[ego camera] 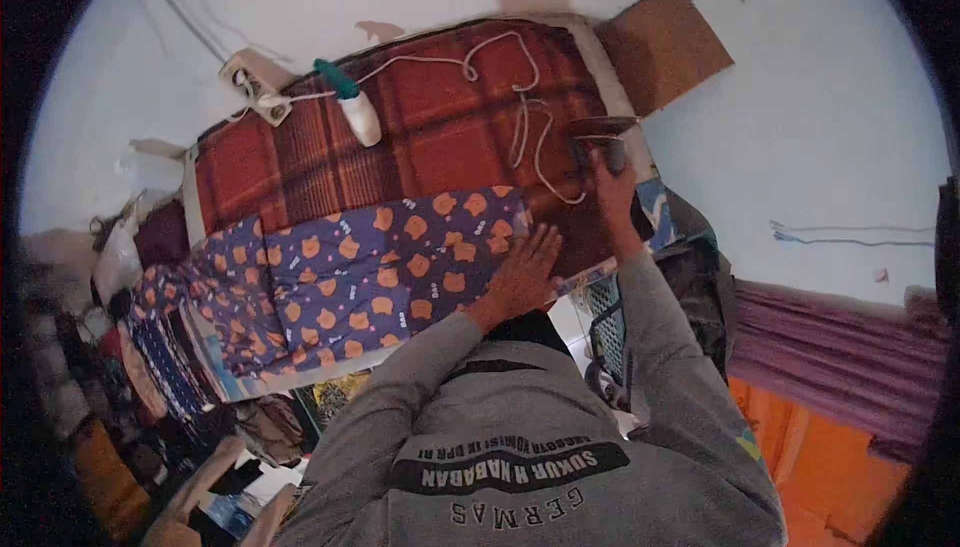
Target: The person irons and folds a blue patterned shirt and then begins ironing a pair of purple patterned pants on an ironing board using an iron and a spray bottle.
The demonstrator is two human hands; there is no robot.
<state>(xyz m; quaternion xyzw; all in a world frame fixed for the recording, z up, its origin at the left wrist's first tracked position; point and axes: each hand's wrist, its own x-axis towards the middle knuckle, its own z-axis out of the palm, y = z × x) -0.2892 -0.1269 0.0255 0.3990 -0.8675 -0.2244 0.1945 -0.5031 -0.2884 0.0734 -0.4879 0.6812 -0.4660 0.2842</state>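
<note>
A purple cloth printed with orange bear heads (352,277) lies over the near part of a table covered with a red plaid blanket (435,134). My left hand (525,273) rests flat with fingers spread on the cloth's right end. At the blanket's right side, my right hand (613,179) is closed round the handle of a clothes iron (604,126), whose body stands up on the blanket. A pale cord (540,149) loops over the blanket left of the iron. Farther left lies a white bottle with a green top (358,111).
A power strip (259,89) with plugs sits at the back left edge. Brown cardboard (667,48) stands at the back right corner, against the white wall. Piled clothes (165,352) lie at the left. A dark bag (694,284) is on the right, near a purple curtain (832,352).
</note>
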